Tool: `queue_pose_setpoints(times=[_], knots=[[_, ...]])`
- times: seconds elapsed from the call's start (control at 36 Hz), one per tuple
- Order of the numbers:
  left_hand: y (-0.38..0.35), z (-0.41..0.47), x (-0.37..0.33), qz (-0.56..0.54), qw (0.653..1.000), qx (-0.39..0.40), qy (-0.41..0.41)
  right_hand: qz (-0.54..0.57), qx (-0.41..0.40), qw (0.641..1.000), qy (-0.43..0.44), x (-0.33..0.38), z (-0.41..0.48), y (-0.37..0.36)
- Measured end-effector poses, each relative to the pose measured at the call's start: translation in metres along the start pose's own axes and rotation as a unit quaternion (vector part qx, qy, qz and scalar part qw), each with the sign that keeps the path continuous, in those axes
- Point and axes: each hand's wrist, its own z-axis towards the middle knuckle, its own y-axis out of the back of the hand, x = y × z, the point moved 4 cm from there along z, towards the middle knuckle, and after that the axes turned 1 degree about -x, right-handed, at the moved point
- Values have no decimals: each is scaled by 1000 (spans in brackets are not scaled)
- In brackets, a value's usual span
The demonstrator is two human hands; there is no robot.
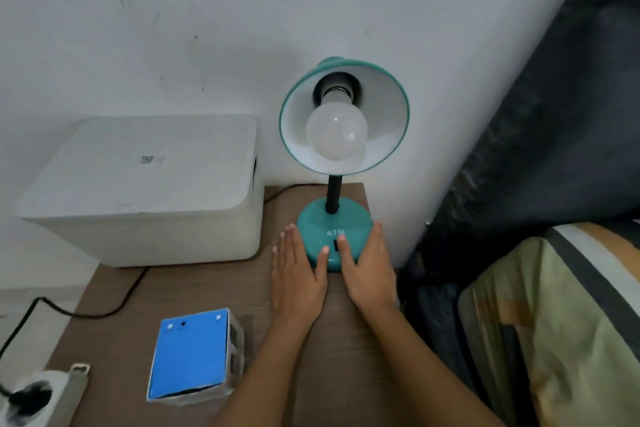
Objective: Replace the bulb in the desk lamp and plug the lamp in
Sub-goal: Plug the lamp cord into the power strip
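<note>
Head view: teal desk lamp point(335, 163) stands at the back of the wooden table point(194, 291), a frosted bulb point(336, 130) seated in its shade. Left hand point(298, 282) and right hand point(367, 270) lie flat with fingers spread, flanking the lamp base and gripping nothing. Blue bulb box point(192, 357) sits near the front edge, a power strip point(41, 395) beside it. Likely the start: next, one hand steadies the shade, the other unscrews the bulb
</note>
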Motion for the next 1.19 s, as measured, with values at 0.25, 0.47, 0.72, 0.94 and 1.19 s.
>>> queue_pose_setpoints(times=[0.25,0.47,0.72,0.94,1.19], knots=[[1,0,5,28,999,22,-26,-7,1,1000,23,-4,5,-2],[-2,-1,7,31,999,19,-33,-8,-1,1000,30,-4,3,-4],[-3,-1,8,27,999,24,-33,26,-14,999,29,-1,1,1],[-4,-2,8,21,999,27,-27,24,-31,999,1,0,1,0],[-4,-2,7,10,1000,25,-16,57,-64,995,-50,-1,5,-3]])
